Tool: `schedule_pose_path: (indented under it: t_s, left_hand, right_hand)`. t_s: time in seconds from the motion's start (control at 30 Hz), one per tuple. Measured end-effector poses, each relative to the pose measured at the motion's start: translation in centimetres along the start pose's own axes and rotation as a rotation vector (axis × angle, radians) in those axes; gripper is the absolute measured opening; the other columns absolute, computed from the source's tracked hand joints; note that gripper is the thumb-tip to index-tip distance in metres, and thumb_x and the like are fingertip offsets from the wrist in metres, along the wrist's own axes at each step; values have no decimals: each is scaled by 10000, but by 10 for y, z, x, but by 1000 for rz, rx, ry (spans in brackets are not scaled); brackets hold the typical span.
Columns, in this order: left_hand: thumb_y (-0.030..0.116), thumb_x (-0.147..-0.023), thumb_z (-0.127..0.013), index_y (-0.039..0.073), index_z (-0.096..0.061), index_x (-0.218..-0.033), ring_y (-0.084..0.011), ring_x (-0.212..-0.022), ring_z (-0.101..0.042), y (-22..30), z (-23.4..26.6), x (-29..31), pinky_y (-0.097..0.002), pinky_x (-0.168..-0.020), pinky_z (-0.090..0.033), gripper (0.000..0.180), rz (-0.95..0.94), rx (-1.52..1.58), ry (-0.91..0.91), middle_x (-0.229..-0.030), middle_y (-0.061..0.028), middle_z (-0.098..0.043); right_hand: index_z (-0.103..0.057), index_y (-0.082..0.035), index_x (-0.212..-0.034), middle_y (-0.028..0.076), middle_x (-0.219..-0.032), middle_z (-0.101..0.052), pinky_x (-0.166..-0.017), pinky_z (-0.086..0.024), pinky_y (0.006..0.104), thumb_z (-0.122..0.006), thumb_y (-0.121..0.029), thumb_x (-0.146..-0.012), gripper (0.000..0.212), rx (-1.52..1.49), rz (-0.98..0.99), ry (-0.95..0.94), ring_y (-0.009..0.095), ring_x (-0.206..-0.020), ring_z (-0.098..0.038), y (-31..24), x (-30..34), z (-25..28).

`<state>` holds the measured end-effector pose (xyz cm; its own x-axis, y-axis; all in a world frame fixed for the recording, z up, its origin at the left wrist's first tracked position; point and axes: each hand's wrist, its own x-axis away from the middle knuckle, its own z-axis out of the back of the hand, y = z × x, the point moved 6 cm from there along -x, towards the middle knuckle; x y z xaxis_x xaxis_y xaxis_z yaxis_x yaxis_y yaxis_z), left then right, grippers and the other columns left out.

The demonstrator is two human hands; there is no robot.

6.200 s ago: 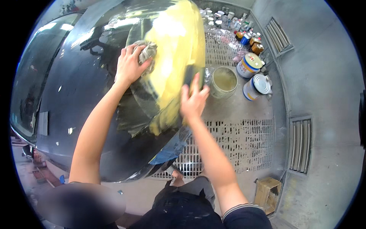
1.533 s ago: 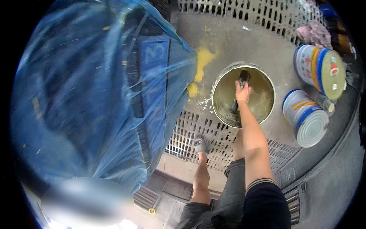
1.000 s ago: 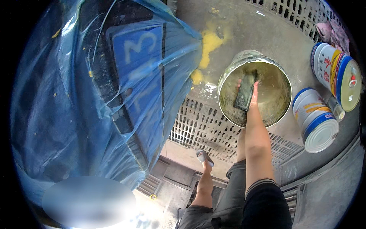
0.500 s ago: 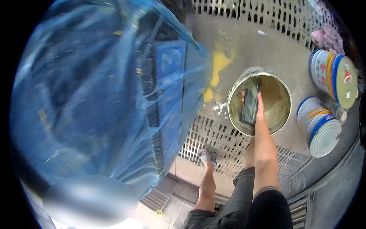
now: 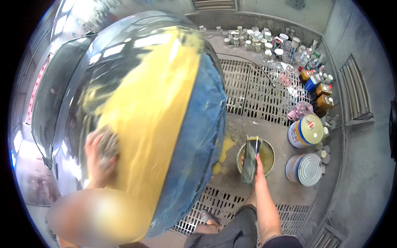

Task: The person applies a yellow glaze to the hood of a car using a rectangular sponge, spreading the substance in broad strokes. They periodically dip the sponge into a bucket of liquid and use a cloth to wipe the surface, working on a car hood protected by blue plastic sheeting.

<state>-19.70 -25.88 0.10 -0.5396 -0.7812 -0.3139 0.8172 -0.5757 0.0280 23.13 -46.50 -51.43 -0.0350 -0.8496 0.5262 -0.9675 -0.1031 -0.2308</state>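
Observation:
To the left stands a dark, glossy vehicle body (image 5: 68, 103) with a broad yellow coated area (image 5: 149, 95). My left hand (image 5: 94, 159) is closed on a wet-looking grey rag (image 5: 108, 144), pressed against the surface at the yellow area's left edge. My right hand (image 5: 259, 167) grips a long dark sanding block (image 5: 249, 163) by its side, tilted upright over a round bucket (image 5: 273, 159). Murky yellowish liquid shows in the bucket. A blurred oval covers part of my left forearm.
Blue plastic sheeting (image 5: 196, 132) drapes below the yellow area. Right of the bucket stand two large tins (image 5: 306, 131). A pink cloth (image 5: 300, 110), bottles (image 5: 324, 102) and several small cups (image 5: 264, 39) line the wall. Floor grating (image 5: 256, 87) and a yellow spill (image 5: 226, 149) lie nearby.
The view has shifted, bringing the vehicle's yellow area and my left hand with the rag into sight. My right hand has lifted the sanding block from inside the bucket to above it.

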Motion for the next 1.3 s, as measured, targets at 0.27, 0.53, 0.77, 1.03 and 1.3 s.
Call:
schedule_pose_path:
  t_s: [0.27,0.53,0.77,1.03,1.3]
  left_hand:
    - [384,-841,-806,187,-508,-1489,-419,-1429,-414,-6,36,12,-524,-1227,-296,740,99,-63,101,-1501,-215,-475]
    - [421,-926,-722,198,-584,-1432,-434,-1339,-460,-17,27,22,-539,-1171,-331,570,52,52,190,-1488,-190,-504]
    - [449,-969,-676,182,-616,-1408,-463,-1366,-465,-16,23,15,-536,-1184,-335,517,52,138,185,-1489,-213,-520]
    - [402,-820,-796,131,-643,-1306,-413,-1310,-505,-24,30,17,-500,-1150,-381,577,52,200,200,-1396,-166,-570]
    - [313,-636,-889,99,-636,-1180,-369,-1189,-554,-71,76,112,-476,-1044,-472,636,-322,330,75,-1225,-117,-611]
  right_hand:
    - [-626,2,-1387,88,-1223,-696,-915,-501,313,-725,-289,-1001,494,925,786,126,175,-1005,-630,57,95,-415]
    - [-479,-60,-1568,307,-1400,-436,-1082,-384,547,-677,-364,-988,684,1733,1125,268,467,-1219,-445,261,231,-484]
    - [-403,-114,-1626,320,-1393,-456,-1096,-403,541,-641,-428,-1003,738,1712,1094,394,476,-1227,-463,192,172,-481]
    - [-330,-109,-1657,351,-1447,-386,-1107,-374,576,-574,-422,-1047,727,1769,1088,434,500,-1255,-431,287,247,-460]
    - [-344,-124,-1649,362,-1417,-440,-1069,-428,553,-530,-498,-1056,725,1652,946,678,496,-1221,-500,234,219,-436]
